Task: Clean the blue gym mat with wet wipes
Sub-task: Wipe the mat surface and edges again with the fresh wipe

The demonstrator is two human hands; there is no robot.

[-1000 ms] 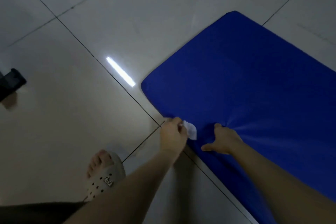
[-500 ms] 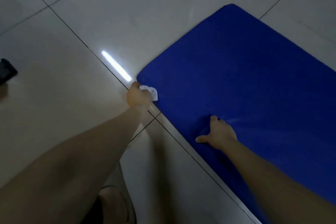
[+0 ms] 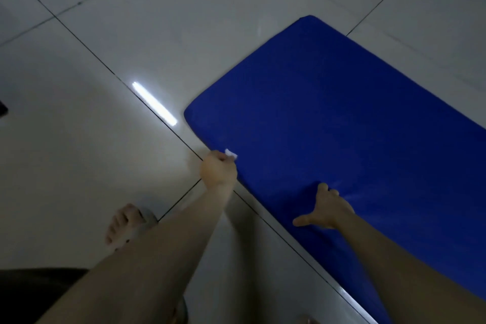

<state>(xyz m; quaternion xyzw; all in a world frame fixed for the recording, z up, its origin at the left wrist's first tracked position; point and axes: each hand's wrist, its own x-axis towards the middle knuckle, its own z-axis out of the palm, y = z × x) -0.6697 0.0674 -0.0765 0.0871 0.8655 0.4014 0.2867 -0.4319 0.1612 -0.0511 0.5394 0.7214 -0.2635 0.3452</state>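
Observation:
The blue gym mat [image 3: 342,123] lies flat on the tiled floor and runs off the right edge of the view. My left hand [image 3: 218,172] grips a small white wet wipe [image 3: 231,154] at the mat's near long edge, a little back from its left corner. Only a scrap of the wipe shows past my fingers. My right hand [image 3: 327,209] presses down on the mat further right along that edge, thumb spread out and fingers dug into the soft surface, which dimples around them.
Pale glossy floor tiles [image 3: 105,166] with dark grout lines surround the mat. A bright strip of reflected light [image 3: 153,102] lies left of the mat's corner. My foot in a sandal [image 3: 126,223] stands at lower left. A dark object [image 3: 2,110] touches the left edge.
My left hand with the wipe went out to the mat's left corner, then slid back along the near edge toward me. The right hand stayed pressed in place.

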